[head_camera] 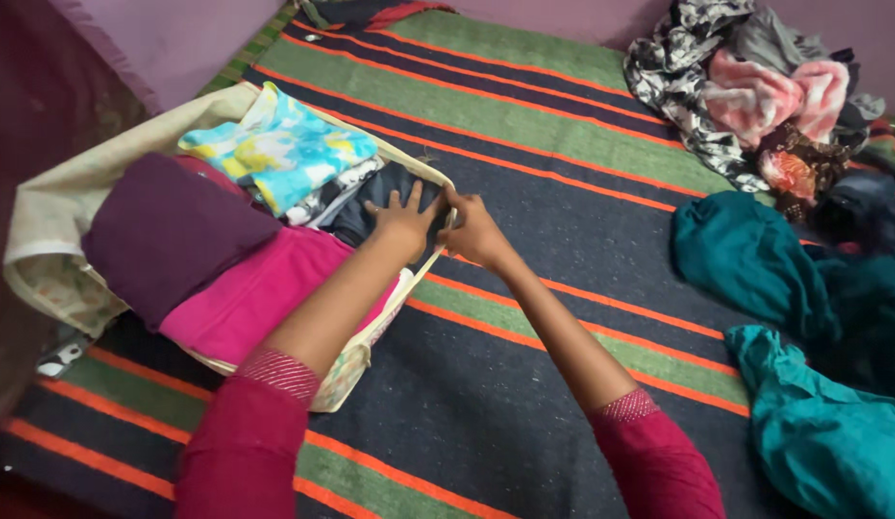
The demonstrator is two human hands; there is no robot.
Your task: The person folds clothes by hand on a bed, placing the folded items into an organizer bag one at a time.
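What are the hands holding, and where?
The right hand grips the bag by its rim. The left hand lies flat on the dark cloth inside, pressing, not holding.

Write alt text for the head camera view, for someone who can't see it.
A person's left hand presses a dark folded garment into an open cream fabric bag of folded clothes, while the right hand grips the bag's rim. Loose teal cloth lies on the striped mat.
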